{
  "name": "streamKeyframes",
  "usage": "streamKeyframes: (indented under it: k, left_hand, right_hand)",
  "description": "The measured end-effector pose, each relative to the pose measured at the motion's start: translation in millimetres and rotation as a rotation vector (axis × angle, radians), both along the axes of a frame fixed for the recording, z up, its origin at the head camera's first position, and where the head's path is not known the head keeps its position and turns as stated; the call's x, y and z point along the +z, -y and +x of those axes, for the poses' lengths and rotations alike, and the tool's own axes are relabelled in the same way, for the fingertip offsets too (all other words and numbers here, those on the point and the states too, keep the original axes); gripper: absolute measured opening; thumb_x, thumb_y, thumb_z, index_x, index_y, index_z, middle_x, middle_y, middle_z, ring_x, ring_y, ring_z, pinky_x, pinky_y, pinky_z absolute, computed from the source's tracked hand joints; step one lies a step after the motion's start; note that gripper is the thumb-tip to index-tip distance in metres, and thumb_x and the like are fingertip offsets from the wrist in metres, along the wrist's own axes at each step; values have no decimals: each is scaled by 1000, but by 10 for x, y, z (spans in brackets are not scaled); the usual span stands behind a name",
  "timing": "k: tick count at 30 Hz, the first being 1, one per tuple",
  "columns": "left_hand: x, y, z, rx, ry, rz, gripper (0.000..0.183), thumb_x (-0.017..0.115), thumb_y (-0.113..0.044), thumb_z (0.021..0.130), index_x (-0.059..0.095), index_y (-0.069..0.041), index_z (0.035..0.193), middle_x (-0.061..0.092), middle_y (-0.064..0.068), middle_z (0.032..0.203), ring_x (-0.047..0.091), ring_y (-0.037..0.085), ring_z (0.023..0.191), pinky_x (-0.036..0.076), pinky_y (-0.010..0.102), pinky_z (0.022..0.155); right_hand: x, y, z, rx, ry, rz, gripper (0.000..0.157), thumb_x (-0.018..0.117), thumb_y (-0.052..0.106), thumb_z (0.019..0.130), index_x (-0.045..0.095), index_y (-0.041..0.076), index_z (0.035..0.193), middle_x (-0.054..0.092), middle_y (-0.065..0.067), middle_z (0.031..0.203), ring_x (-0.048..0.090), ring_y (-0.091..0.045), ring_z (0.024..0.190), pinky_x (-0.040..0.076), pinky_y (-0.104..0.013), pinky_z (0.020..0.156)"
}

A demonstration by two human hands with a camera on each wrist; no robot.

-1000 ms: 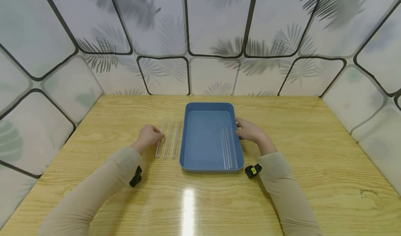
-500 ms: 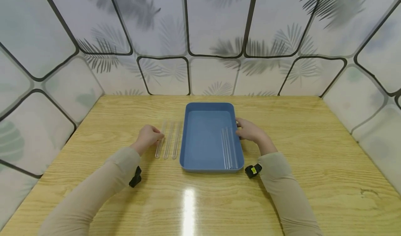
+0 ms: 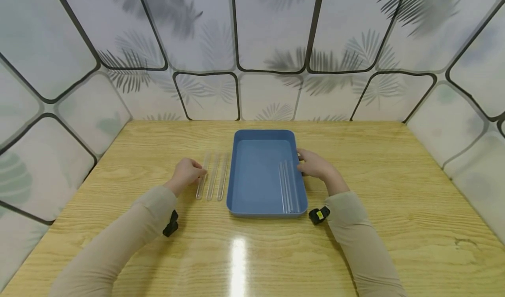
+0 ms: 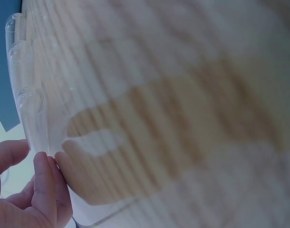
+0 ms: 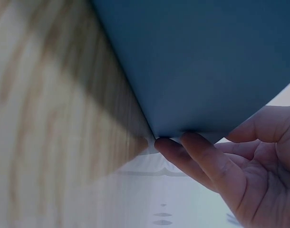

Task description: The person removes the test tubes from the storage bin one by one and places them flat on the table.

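Three clear test tubes lie side by side on the table, left of a blue tray (image 3: pixel 256 170). The leftmost test tube (image 3: pixel 200 187) is pinched between the thumb and fingers of my left hand (image 3: pixel 187 172); its rounded end shows in the left wrist view. Beside it are the middle tube (image 3: pixel 211 185) and the right tube (image 3: pixel 222 185). More clear tubes (image 3: pixel 289 187) lie along the tray's right side, hard to count. My right hand (image 3: pixel 317 164) holds the tray's right wall, with fingertips low on the outside and the thumb at the rim in the right wrist view.
The wooden table (image 3: pixel 252 253) carries the tray and tubes. Behind it and on both sides rises a patterned cloth wall (image 3: pixel 272 25). Light glares on the table's front middle.
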State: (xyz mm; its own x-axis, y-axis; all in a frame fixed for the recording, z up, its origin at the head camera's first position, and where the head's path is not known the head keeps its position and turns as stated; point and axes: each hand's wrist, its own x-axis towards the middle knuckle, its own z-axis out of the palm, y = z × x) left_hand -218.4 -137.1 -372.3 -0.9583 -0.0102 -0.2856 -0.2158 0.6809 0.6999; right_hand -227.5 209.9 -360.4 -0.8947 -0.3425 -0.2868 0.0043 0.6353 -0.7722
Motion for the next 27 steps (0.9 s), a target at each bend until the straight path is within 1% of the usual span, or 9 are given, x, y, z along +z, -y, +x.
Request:
streamKeyframes:
  k: [12,20,23,27]
  left_hand:
    - [11,-4,15,2,3,-3,25,57,-12,86,57,8,101,56,21,98,58,18,69,50,36,68]
    - [11,0,11,9,1,12,27,58,-13,85,56,9,100,57,19,94,58,17,65,49,32,65]
    - [23,10,7,17,-7,42,28,57,-12,85,55,10,103,56,20,96,58,19,71,50,32,67]
    - [56,32,-10,34,-17,107,31,55,-12,86,51,12,107,53,23,103,57,25,82,50,34,71]
  right_hand:
    - [-5,1,0,-2,3,0,62,34,-5,83,6,-6,139,21,-31,137,34,-39,119,46,-41,81]
    - [-4,10,-6,-8,10,17,63,34,-4,84,5,-4,139,21,-30,137,36,-39,118,47,-39,79]
    - [-6,8,-8,-5,9,24,63,34,-4,84,5,-5,139,21,-31,137,36,-39,118,48,-39,79]
    - [-8,6,-8,-2,3,26,63,34,-5,83,5,-6,139,21,-31,136,36,-39,118,48,-39,79]
